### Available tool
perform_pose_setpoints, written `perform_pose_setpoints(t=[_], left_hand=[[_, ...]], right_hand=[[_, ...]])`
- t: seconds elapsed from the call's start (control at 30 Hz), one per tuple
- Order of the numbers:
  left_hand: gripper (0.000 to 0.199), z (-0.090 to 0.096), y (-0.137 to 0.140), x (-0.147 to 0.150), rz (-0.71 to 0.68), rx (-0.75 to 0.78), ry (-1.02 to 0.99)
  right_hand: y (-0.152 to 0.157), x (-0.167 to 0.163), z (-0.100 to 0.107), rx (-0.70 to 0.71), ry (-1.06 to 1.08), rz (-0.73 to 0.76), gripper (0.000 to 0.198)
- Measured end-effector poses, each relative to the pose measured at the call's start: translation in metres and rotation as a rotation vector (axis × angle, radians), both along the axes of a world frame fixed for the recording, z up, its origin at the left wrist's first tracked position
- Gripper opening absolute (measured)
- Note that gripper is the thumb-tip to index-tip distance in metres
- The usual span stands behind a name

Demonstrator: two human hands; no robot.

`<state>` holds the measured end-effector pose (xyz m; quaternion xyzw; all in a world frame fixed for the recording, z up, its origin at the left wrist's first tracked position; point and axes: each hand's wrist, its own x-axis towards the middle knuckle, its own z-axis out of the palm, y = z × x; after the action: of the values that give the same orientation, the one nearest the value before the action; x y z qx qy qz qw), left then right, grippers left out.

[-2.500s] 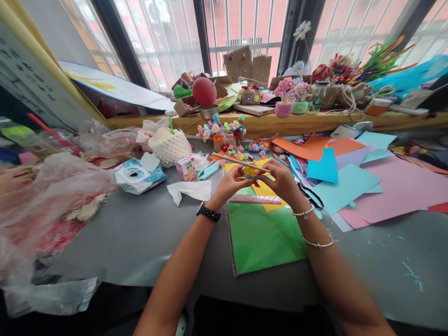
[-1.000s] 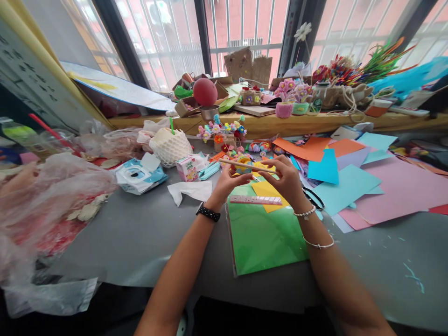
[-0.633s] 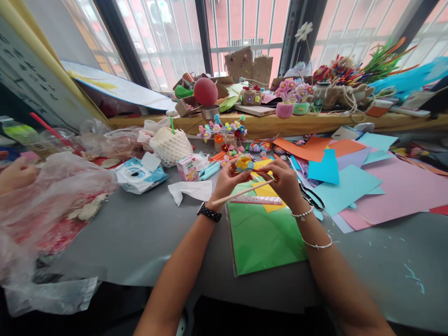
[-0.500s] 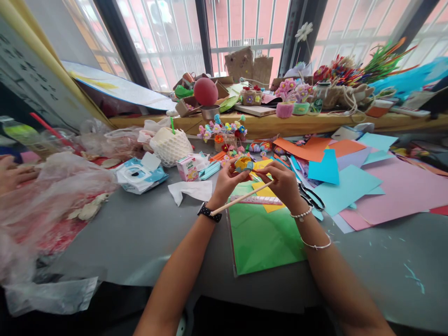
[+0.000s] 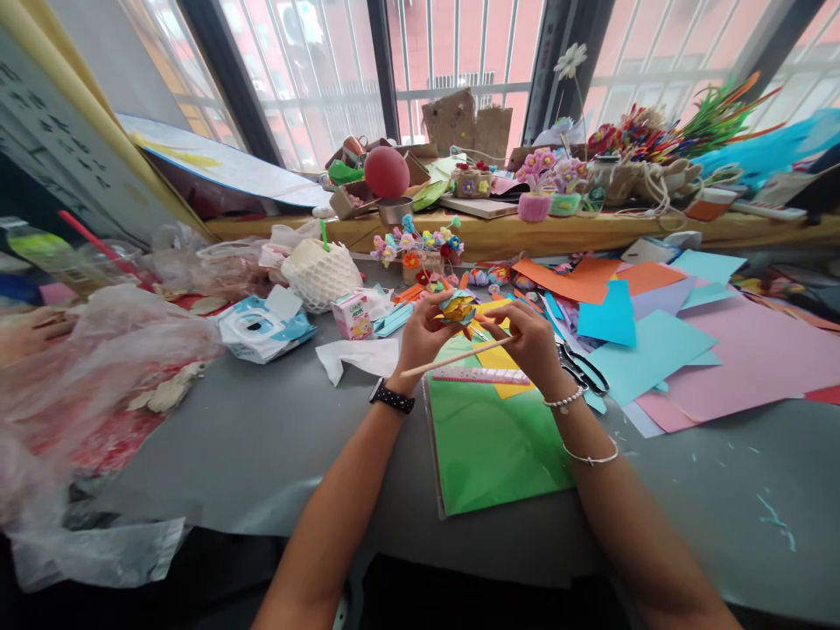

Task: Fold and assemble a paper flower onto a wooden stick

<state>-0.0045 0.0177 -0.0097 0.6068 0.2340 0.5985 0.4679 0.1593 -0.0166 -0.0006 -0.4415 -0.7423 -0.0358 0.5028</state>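
Note:
Above the green paper sheet (image 5: 489, 442), my left hand (image 5: 420, 341) pinches a small paper flower (image 5: 458, 306) of yellow, orange and blue. My right hand (image 5: 528, 341) holds a thin wooden stick (image 5: 452, 359) that slants down to the left, its upper end meeting the flower. A pink-and-white ruler (image 5: 479, 375) lies on the green sheet just below both hands. Black scissors (image 5: 581, 369) rest beside my right wrist.
Coloured paper sheets (image 5: 662, 346) cover the table's right side. A wet-wipe pack (image 5: 262, 328), a small carton (image 5: 351, 315) and a tissue (image 5: 358, 357) lie left of my hands. Plastic bags (image 5: 98, 367) fill the far left, where another person's hand (image 5: 30, 331) shows. Craft flowers crowd the wooden sill (image 5: 525, 232).
The stick swung from level above my hands to slanting down-left below them. The paper flower rose slightly between my fingers. The other person's hand at the left edge shifted.

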Motion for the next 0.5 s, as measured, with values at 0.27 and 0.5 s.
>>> perform_pose_setpoints(t=[0.27,0.5], left_hand=[[0.053,0.0001,-0.0033,-0.0038,-0.174,0.043,0.242],[0.053,0.0053,-0.0081,-0.0047,-0.208,0.068,0.268]], right_hand=[[0.0015,0.0089,0.0036,-0.118,-0.034,0.139,0.042],[0.0,0.0072,0.0027,-0.183,-0.047,0.222,0.055]])
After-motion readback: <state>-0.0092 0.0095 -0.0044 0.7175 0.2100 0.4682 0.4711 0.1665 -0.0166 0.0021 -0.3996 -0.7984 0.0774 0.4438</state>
